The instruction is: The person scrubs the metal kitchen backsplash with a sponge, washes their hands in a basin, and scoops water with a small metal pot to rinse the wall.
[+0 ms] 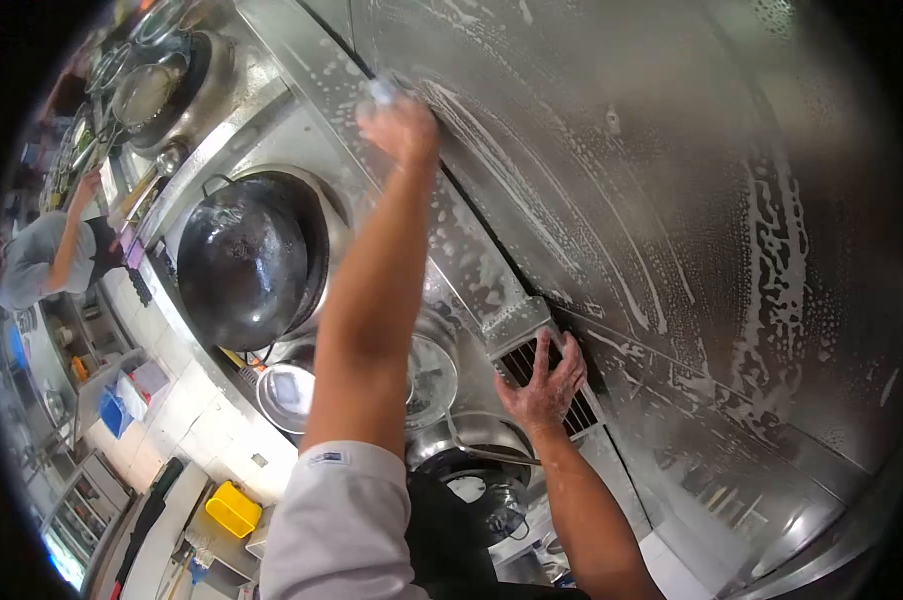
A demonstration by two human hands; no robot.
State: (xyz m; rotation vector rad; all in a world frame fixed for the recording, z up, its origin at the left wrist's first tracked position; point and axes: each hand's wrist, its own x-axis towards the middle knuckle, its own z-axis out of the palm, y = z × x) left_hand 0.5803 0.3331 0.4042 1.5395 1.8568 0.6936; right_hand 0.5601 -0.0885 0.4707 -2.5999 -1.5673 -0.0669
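Note:
My left hand [402, 125] is stretched far forward, smeared by motion, over the soapy metal ledge [472, 250] at the foot of the wall. Its fingers are closed around a small pale wad [382, 92], too blurred to name more exactly. My right hand [547, 390], wet with suds, has its fingers spread and rests beside a dark slotted grille [520, 362] at the ledge. White foam and streaks cover the stainless steel wall panel [612, 200] in front of me.
A black wok [242, 265] leans on the range to the left. Below my arms are a strainer [432, 380], a metal pot [287, 392] and a ladle [487, 455]. Another person [47, 255] stands at far left. A yellow bin [234, 510] is at lower left.

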